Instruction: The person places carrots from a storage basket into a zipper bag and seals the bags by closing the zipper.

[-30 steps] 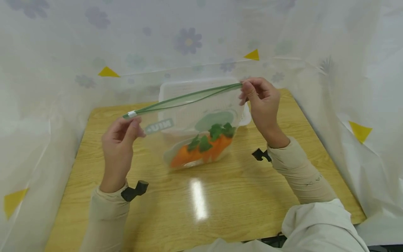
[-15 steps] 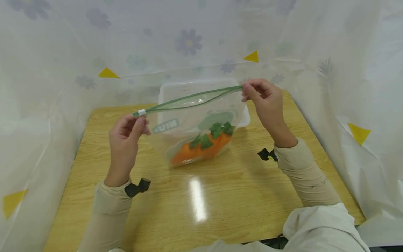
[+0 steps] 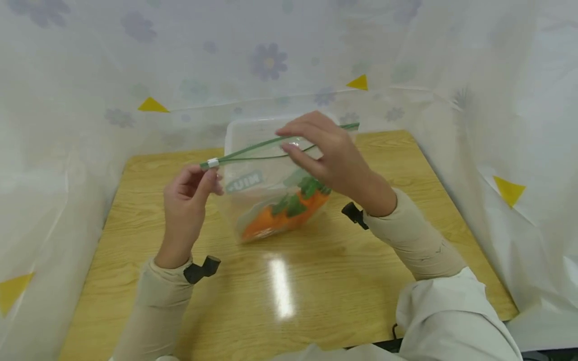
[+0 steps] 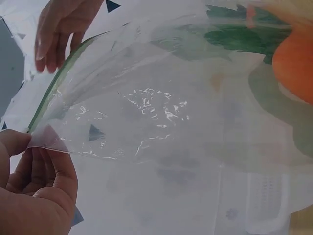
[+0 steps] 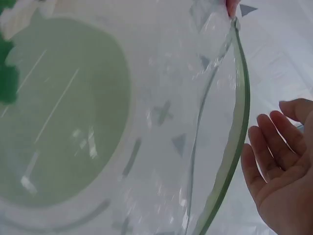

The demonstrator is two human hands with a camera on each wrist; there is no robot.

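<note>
Head cam: left hand (image 3: pixel 187 200) pinches zip bag (image 3: pixel 271 185) corner by the slider; right hand (image 3: pixel 325 155), fingers straight, hovers at bag's mouth, bag above table (image 3: pixel 316 281).

L wrist: bag film thin, floppy, likely slippery.

R wrist: grip the stiffer green rim (image 5: pixel 234 161).

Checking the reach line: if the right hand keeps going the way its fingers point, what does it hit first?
Most likely the green zip edge of the clear bag. The right hand is open, its fingers pointing along the bag's mouth toward the left hand, which pinches the slider end. Depth is uncertain.
</note>
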